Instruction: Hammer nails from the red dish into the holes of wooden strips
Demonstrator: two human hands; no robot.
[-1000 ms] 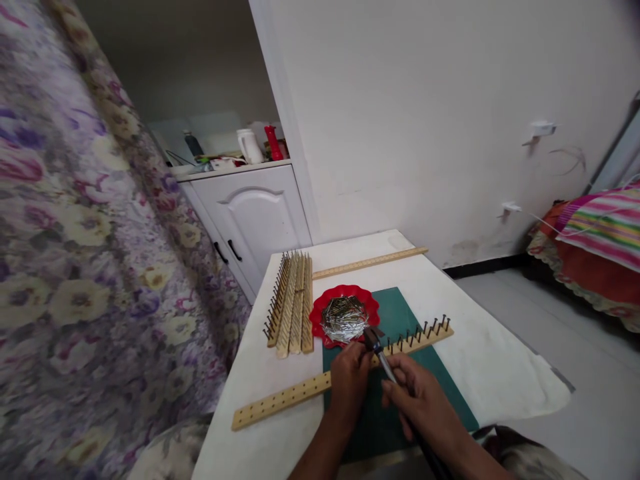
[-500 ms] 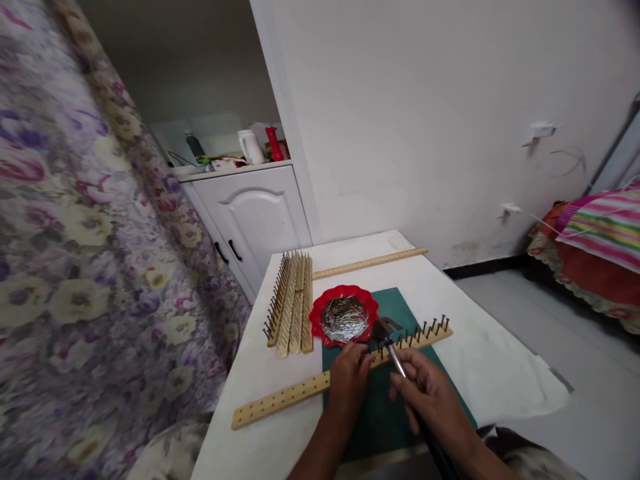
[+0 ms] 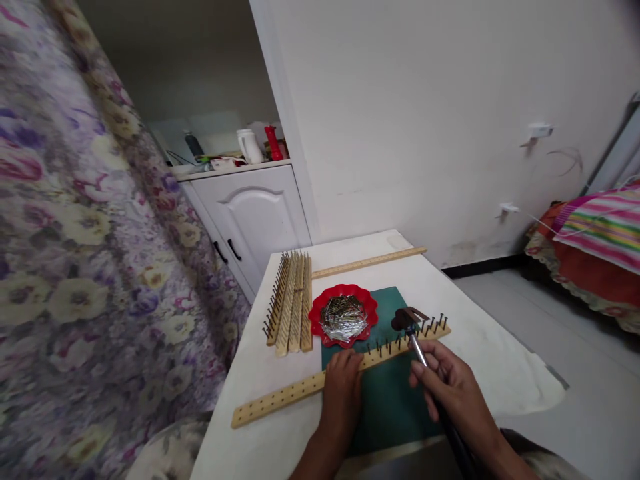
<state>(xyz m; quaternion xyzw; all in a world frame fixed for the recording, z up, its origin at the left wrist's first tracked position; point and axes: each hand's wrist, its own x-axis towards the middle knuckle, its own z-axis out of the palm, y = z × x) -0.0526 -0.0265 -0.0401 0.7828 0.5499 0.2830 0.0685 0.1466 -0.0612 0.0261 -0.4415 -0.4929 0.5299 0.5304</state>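
In my right hand [image 3: 447, 380] is a claw hammer [image 3: 416, 347], its dark head raised over the right part of a wooden strip [image 3: 283, 398]. The strip lies slantwise across a green mat [image 3: 385, 417]. Two rows of small holes show on its left part, and upright nails [image 3: 389, 347] stand in its right part. My left hand [image 3: 343, 387] grips the strip near its middle, fingers curled over it, just left of the nails. Part of the strip is hidden beneath that hand. Behind it, a red scalloped dish [image 3: 316, 331] holds a pile of loose nails [image 3: 345, 319].
Several nail-studded strips [image 3: 295, 307] lie side by side at the table's left. Another bare strip [image 3: 370, 262] lies along the back. The white table [image 3: 500, 373] stands near a cabinet [image 3: 263, 213] and a floral curtain [image 3: 90, 267].
My right hand and the hammer have moved to the right. My left hand has shifted slightly left, away from the nails, and its fingers now rest over the strip.
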